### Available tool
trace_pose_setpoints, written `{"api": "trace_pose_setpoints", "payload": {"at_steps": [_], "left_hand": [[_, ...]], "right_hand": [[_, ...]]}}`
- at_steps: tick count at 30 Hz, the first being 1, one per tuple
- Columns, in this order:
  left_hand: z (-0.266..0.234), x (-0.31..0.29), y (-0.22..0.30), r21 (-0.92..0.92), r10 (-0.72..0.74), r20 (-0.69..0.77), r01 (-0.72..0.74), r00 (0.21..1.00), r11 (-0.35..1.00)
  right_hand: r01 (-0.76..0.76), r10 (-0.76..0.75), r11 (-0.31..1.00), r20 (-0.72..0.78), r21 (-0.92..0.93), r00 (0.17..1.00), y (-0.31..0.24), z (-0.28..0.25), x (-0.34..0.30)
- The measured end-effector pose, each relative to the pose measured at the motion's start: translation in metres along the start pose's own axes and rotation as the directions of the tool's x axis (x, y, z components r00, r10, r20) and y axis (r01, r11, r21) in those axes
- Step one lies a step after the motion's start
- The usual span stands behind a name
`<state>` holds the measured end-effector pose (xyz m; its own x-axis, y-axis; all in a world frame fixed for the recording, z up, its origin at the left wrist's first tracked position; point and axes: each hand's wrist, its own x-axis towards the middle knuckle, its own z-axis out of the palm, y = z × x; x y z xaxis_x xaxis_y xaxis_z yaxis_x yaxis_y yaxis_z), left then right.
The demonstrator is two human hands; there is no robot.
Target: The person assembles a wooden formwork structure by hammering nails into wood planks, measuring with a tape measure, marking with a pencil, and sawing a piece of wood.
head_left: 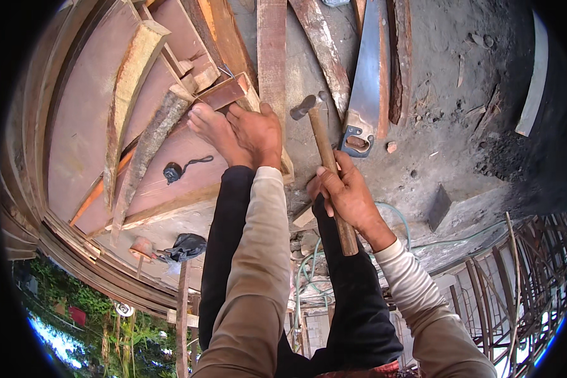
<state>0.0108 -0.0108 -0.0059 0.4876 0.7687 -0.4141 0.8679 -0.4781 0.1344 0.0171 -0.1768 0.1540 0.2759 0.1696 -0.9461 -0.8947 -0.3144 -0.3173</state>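
My right hand is wrapped around the wooden handle of a hammer, its metal head raised toward the far side. My left hand is closed at the near end of a pale-edged wooden piece, its fingertips partly hidden. Beside that hand my bare foot presses near a short reddish-brown board. Just beyond the hammer lies a handsaw with a dark handle, blade pointing away. To the left, a black tape measure with a strap rests on a pinkish panel.
Two rough bark-edged timbers lie across the panel. Long planks stretch away at the far middle. A green hose loops near my right leg. A black plastic bag is at the lower left, and stacked rods stand at right.
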Motion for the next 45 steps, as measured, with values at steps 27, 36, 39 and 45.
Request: {"api": "trace_pose_setpoints", "payload": {"at_steps": [27, 36, 39, 45], "left_hand": [[0.012, 0.005, -0.006, -0.064, -0.003, -0.035, 0.001, 0.999, 0.998], [0.007, 0.004, -0.007, -0.082, 0.024, -0.048, -0.028, 0.999, 0.996], [0.006, 0.006, 0.003, -0.091, 0.028, -0.045, -0.033, 0.999, 0.995], [0.007, -0.002, -0.007, -0.081, 0.0, -0.029, -0.002, 1.0, 0.997]], "right_hand": [[0.569, -0.653, 0.613, 0.054, -0.548, 0.755, -0.292, 0.079, 0.092], [0.571, -0.473, 0.58, 0.331, -0.581, 0.817, -0.331, 0.07, 0.1], [0.611, -0.674, 0.524, 0.15, -0.594, 0.724, -0.315, 0.079, 0.104], [0.176, 0.166, 0.493, 0.291, -0.852, 0.942, -0.29, 0.077, 0.099]]}}
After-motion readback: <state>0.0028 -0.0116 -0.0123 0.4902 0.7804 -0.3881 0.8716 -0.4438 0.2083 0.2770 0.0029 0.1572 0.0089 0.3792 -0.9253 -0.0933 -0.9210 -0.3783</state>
